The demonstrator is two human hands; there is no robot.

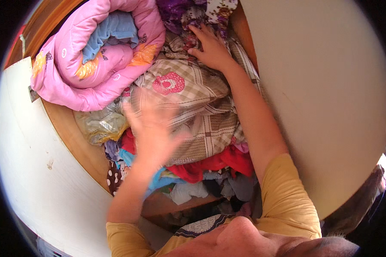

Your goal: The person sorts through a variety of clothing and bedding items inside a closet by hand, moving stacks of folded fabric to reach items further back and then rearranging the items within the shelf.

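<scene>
My left hand (156, 127), blurred by motion, is spread above a brown-and-white checked cloth (209, 125) with a pink flower on it. It seems to hold nothing; whether it touches the cloth cannot be told. Farther up, my right hand (209, 48) rests with fingers apart on bunched fabric, beside a purple and white floral cloth (196, 16). Under the checked cloth lies a red cloth (193, 172), with a bright blue cloth (157, 181) below it. A rolled pink quilt (93, 93) sits at upper left, with light blue fabric (112, 29) inside its roll.
White cabinet doors stand swung out, a left door (48, 144) and a right door (315, 96). Beneath the quilt is a clear plastic bag (103, 123). The wooden shelf edge (177, 205) runs below the pile, and dark fabrics lie lower down.
</scene>
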